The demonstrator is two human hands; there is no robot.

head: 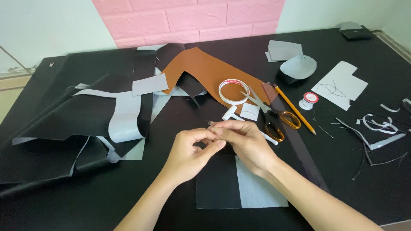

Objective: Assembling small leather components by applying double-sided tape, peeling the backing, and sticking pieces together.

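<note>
1. The left hand and right hand meet fingertip to fingertip, pinching a small pronged metal tool whose teeth poke out above the fingers; which hand actually grips it cannot be told.
2. Beneath the hands lies a folded piece, black on the left and grey on the right, partly covered by the right wrist.
3. Just beyond the hands are orange-handled scissors, a roll of tape, a yellow pencil and a dark ruler.
4. A brown leather sheet and heaped black sheets lie further back and left.
5. A thread spool and offcut strips lie to the right.
6. All rests on a black table; a pink brick-patterned wall stands behind.
</note>
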